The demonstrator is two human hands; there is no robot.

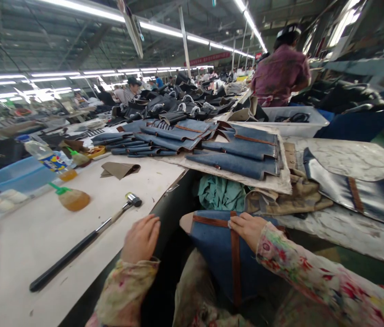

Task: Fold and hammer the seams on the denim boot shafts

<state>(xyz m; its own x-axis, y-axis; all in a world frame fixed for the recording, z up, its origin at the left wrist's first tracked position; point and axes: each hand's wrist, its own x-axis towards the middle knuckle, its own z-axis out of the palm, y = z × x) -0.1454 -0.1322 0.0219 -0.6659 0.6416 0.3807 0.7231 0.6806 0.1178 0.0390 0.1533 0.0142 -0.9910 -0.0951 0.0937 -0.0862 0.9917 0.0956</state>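
My right hand [248,229] is closed on the top edge of a blue leather piece [212,245], fingers over a brown strap [235,263] that crosses another strap. This piece hangs over my lap, a pale pointed corner showing at its left. At the near edge of the white table, my left hand [140,238] rests with fingers fairly straight, holding nothing I can see. Left of it lies a hammer [110,220] with a long black handle and a small two-faced head. Farther off sits a squeeze bottle [72,199] of amber liquid with a green nozzle.
Stacked blue leather pieces [236,152] lie ahead on a board. A folded taupe scrap [120,169], a drink bottle [51,159] and a blue basin [15,175] are on the left. Green cloth [219,193] is bunched below the stack. A person [280,68] stands beyond a white bin [294,119].
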